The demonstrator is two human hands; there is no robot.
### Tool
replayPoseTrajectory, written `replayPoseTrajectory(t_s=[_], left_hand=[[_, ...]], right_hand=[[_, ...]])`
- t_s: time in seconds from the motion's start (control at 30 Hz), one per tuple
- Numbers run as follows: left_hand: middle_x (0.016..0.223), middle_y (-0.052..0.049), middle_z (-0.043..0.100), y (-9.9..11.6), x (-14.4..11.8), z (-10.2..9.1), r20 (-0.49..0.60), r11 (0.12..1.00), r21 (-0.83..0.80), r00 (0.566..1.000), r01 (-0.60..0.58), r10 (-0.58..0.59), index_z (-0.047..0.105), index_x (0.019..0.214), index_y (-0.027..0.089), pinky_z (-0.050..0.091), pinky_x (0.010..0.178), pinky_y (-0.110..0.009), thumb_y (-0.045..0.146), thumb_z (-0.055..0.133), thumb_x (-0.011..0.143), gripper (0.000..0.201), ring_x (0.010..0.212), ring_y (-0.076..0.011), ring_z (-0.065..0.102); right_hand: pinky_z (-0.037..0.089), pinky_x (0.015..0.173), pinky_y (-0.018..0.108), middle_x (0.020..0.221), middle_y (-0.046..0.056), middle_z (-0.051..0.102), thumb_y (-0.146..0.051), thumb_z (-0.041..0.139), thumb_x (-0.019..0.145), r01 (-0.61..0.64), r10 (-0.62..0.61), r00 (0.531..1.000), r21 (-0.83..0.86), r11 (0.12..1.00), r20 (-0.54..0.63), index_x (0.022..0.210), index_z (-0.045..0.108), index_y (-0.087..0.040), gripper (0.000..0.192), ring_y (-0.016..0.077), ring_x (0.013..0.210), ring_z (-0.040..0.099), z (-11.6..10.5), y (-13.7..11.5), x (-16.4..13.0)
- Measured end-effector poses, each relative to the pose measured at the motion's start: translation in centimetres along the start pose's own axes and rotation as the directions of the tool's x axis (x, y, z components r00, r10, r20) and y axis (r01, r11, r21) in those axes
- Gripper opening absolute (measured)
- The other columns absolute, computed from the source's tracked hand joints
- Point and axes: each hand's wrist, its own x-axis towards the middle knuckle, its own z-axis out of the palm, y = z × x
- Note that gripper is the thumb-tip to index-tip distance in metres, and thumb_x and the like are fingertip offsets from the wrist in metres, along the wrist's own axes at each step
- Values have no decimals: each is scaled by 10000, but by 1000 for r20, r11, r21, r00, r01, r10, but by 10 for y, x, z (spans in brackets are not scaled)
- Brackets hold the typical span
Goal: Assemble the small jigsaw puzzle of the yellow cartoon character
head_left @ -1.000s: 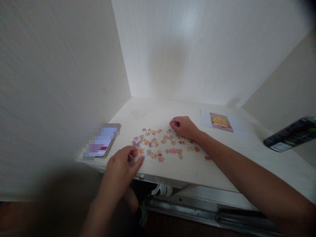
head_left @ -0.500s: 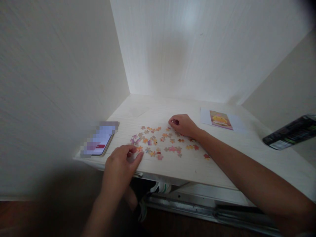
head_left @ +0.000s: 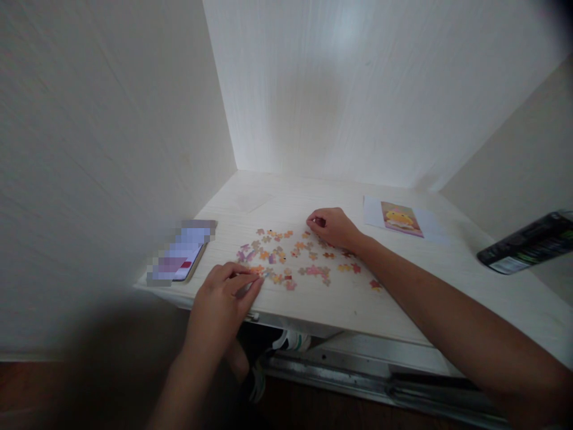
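Several small coloured jigsaw pieces (head_left: pixel 286 260) lie scattered on a pale wooden desk (head_left: pixel 403 298). My left hand (head_left: pixel 221 301) rests at the desk's front edge, its fingertips stretched onto the pieces at the left end of the scatter. My right hand (head_left: pixel 333 228) is curled at the far side of the scatter, fingers pinched on a dark reddish piece (head_left: pixel 319 222). A picture card (head_left: pixel 400 218) of a yellow figure on pink lies on white paper beyond my right forearm.
A phone (head_left: pixel 181 260) lies at the desk's left edge by the side wall. A dark box (head_left: pixel 528 245) sticks in from the right. White panels close the desk at back and left. A metal rail (head_left: pixel 358 376) and a shoe (head_left: pixel 290 341) show below the front edge.
My left hand's fingers have stretched a little further right onto the pieces. My right hand has stayed in place. The view shifted slightly.
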Motion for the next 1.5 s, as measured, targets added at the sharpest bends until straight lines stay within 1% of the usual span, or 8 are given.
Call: replayPoseTrajectory(t_s=[0.23,0.37,0.43,0.57,0.63,0.9,1.2,1.5], left_hand=[[941,-51,685,-5,-1,0,9,998,-23,999,-50,50,763,874,230,511,850,-379,326,624,871,169,915,-219,617],[941,-48,695,-7,0,-1,17,996,-50,997,-76,77,759,872,227,516,840,-370,313,625,864,160,906,-212,626],[935,-48,700,-7,1,-2,22,994,-63,996,-85,87,751,857,217,518,839,-370,310,626,859,156,898,-210,631],[926,-46,713,-5,3,-5,29,995,-69,997,-69,71,731,825,209,520,838,-377,310,641,835,135,888,-214,638],[925,-45,720,-4,3,-6,35,995,-75,997,-62,64,732,817,214,524,836,-375,313,649,823,129,886,-214,644],[943,-42,737,-5,4,-7,28,996,-89,999,-27,29,759,823,236,543,859,-364,319,648,821,138,894,-209,672],[935,-52,728,-7,4,-8,16,997,-65,999,-49,50,764,837,219,555,839,-379,310,659,813,140,877,-213,676],[993,-56,704,-6,4,-11,105,997,-63,994,-38,44,764,890,241,538,851,-378,321,594,866,190,926,-213,656]], right_hand=[[369,627,252,703,36,671,-228,541,856,25,-25,999,4,1000,24,805,714,-148,197,120,604,533,-3,-5,1],[424,722,272,841,71,692,-241,560,879,152,-159,982,67,986,107,892,729,-148,193,150,755,587,-8,-34,-4],[441,824,314,960,97,698,-268,576,894,251,-266,952,108,962,155,975,722,-151,204,181,899,596,-8,-56,-10],[399,978,399,1175,93,675,-225,572,899,467,-491,840,153,871,230,1071,690,-181,214,203,1075,566,-1,-92,-23],[375,1015,415,1240,72,660,-198,537,913,506,-530,809,156,848,255,1125,674,-199,253,204,1128,543,2,-101,-27],[386,978,422,1248,82,662,-212,479,945,549,-564,777,136,825,281,1198,641,-188,301,211,1135,544,1,-110,-31],[385,962,425,1239,75,669,-232,483,946,547,-557,780,119,828,286,1163,658,-181,284,230,1117,551,2,-111,-33],[390,924,415,1204,85,684,-222,497,938,565,-566,775,93,820,281,1159,663,-181,279,234,1084,562,1,-112,-33]])
